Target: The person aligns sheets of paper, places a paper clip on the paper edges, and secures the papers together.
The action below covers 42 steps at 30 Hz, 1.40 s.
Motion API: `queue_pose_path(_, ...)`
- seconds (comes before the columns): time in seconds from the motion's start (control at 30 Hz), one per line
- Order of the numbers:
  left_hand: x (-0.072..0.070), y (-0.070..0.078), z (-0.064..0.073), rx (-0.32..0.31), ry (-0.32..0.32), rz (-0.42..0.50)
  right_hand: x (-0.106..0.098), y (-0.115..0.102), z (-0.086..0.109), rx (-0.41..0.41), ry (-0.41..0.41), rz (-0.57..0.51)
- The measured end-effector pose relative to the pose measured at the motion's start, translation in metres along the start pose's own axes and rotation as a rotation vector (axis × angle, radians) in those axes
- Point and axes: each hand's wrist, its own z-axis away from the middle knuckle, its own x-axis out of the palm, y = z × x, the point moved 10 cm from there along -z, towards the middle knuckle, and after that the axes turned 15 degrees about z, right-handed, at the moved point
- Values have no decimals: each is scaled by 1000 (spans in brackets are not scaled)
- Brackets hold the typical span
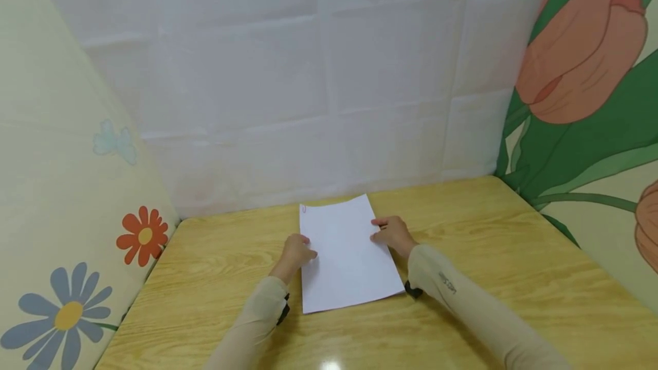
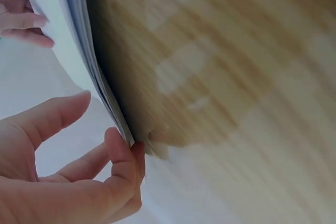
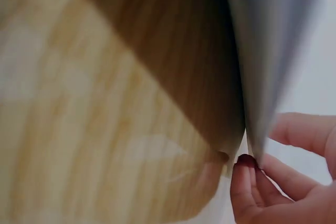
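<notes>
A stack of white paper sheets (image 1: 346, 264) lies over the wooden table in the head view, its far right corner bent upward. A small red paper clip (image 1: 304, 209) sits at its far left corner. My left hand (image 1: 295, 253) holds the left edge, thumb over the top. In the left wrist view several layers show along that edge, with curled fingers (image 2: 125, 169) against it. On the opposite side my right hand (image 1: 393, 234) grips the right edge between thumb and fingers. In the right wrist view, fingertips (image 3: 242, 182) tuck under the raised edge, which casts a shadow.
A glossy wood-grain table (image 1: 478, 244) extends on both sides of the paper. Behind it hangs a creased white sheet (image 1: 288, 84). Flower-printed panels (image 1: 56, 187) stand at left and right. Dark wrist straps (image 1: 284, 310) show under the sleeves.
</notes>
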Motion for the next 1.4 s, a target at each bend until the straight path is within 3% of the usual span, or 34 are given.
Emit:
queue_pose_path(0.3,7,1,-3,21,-64,-139,4,-2,-2,-4,-41,117)
queue_pose_path(0.67,11,-1,-4,3,-103,-217,6,-8,-1,-27,-103,290)
queue_pose_path(0.87,13,2,-3,53,-108,-285,12,-19,-1,-134,-157,462)
queue_pose_path(0.97,14,7,-4,85,-100,-303,11,-25,-2,-172,-149,545)
queue_pose_path(1.13,15,7,-4,75,-101,-312,11,-27,-4,-172,-168,624)
queue_pose_path(1.4,14,9,-6,72,-103,-284,11,-27,-8,-154,-172,653)
